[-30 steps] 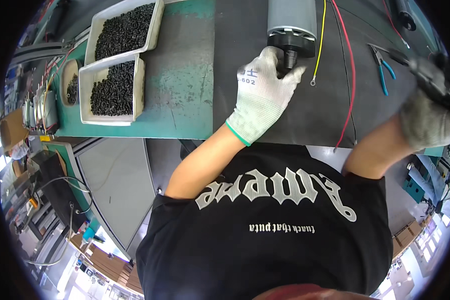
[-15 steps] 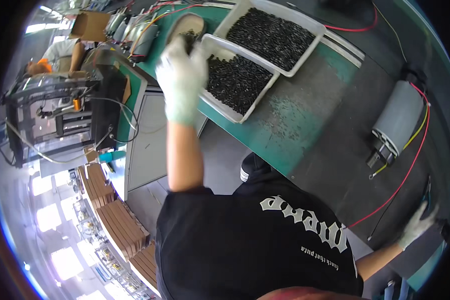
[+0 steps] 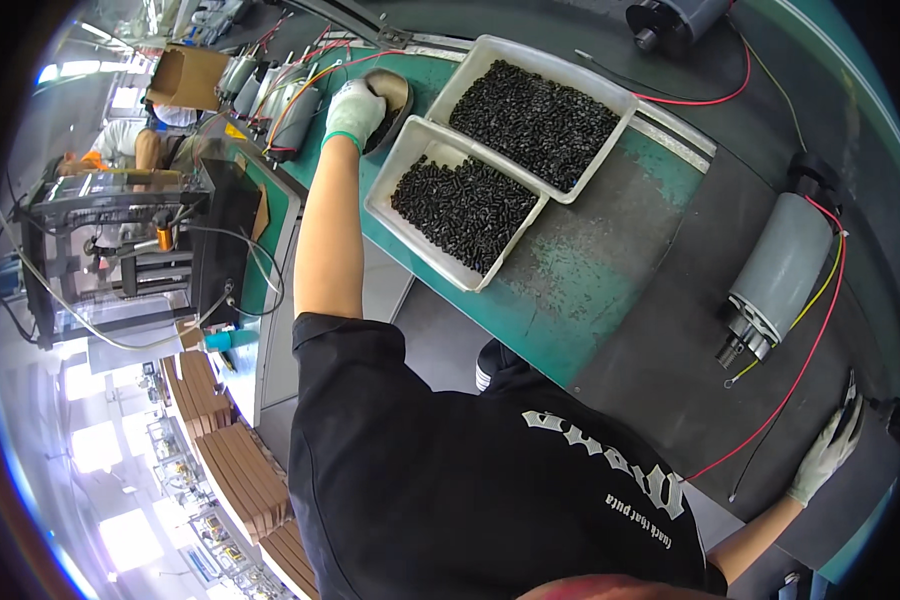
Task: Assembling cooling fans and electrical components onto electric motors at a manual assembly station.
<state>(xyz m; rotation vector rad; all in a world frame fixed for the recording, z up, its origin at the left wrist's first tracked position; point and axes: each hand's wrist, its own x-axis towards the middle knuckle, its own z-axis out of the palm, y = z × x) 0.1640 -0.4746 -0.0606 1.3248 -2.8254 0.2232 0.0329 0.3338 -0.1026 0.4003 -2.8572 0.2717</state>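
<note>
My left hand (image 3: 356, 110), in a white glove with a green cuff, reaches into an oval metal scoop-like bowl (image 3: 398, 98) at the far left of the bench. Its fingers are hidden inside, among dark contents. Beside the bowl stands a smaller white tray (image 3: 390, 178) of short black cylindrical pieces (image 3: 462, 212). Low on the right, my gloved right hand (image 3: 828, 455) lies on the dark surface with its fingers stretched out. A slim pointed tool (image 3: 851, 388) shows at its fingertips; whether they grip it is not clear.
A larger white tray (image 3: 615, 135) of black pieces adjoins the smaller one. On the right lies a grey cylindrical motor (image 3: 785, 262) with red and yellow wires; another motor (image 3: 675, 20) is at the top. More motors (image 3: 295, 122) and a machine frame (image 3: 120, 250) stand left, near another person (image 3: 135, 145).
My left hand has moved from the smaller tray's left edge into the bowl. My right hand has come over the slim tool's handles. The whole view has shifted slightly.
</note>
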